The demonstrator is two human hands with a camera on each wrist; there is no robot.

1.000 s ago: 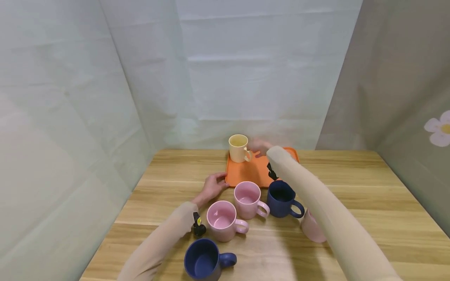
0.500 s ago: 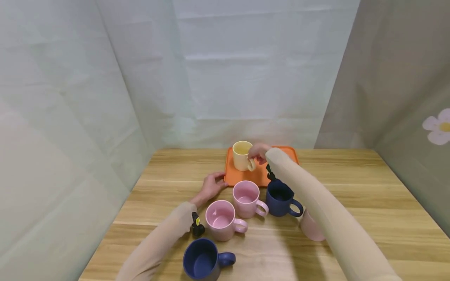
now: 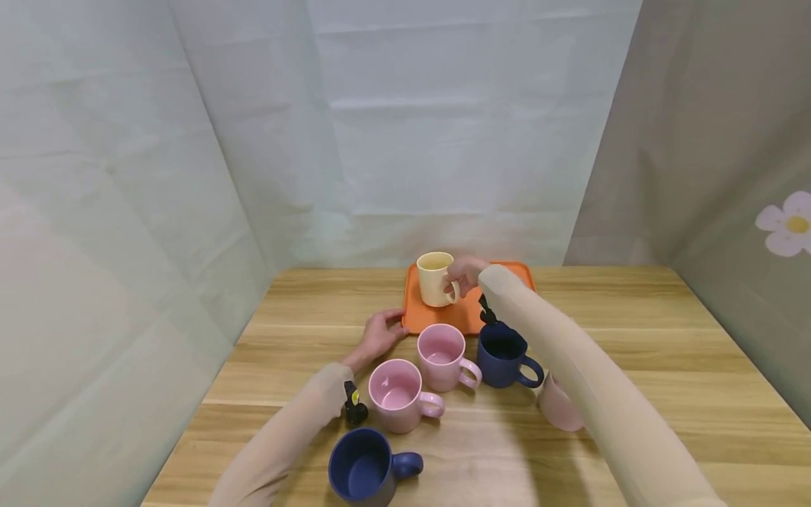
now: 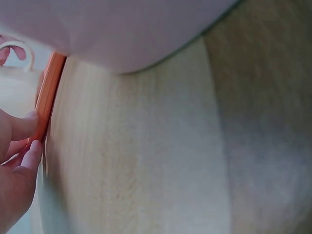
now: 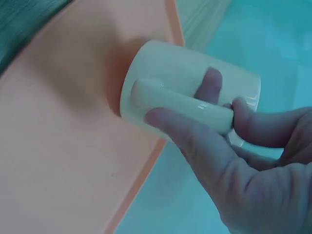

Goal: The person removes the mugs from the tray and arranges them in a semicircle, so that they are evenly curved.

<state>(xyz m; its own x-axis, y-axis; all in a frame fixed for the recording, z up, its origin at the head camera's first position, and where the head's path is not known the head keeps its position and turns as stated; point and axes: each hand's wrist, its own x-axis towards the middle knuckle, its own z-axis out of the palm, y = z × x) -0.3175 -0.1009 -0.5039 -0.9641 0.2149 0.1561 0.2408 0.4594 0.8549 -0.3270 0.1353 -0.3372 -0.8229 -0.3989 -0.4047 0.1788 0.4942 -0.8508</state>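
My right hand (image 3: 467, 273) grips the handle of a pale yellow mug (image 3: 434, 285). In the right wrist view, the thumb lies along the handle (image 5: 183, 105) and a finger passes through its loop. The mug stands upright at the left part of an orange tray (image 3: 465, 317), at the back of the table. At the tray's left front corner, my left hand (image 3: 380, 334) pinches the rim; the left wrist view shows thumb and fingers on either side of the orange edge (image 4: 48, 92).
In front of the tray stand a pink mug (image 3: 441, 380) and a navy mug (image 3: 502, 370). Nearer are another pink mug (image 3: 399, 415) and a navy mug (image 3: 361, 486). My right sleeve partly covers a third pink mug (image 3: 559, 408). A pale curtain (image 3: 405, 141) hangs behind the table.
My right hand has come onto the yellow mug's handle and taken hold of it. The mug has shifted slightly right and nearer on the tray. My left hand stays at the rim.
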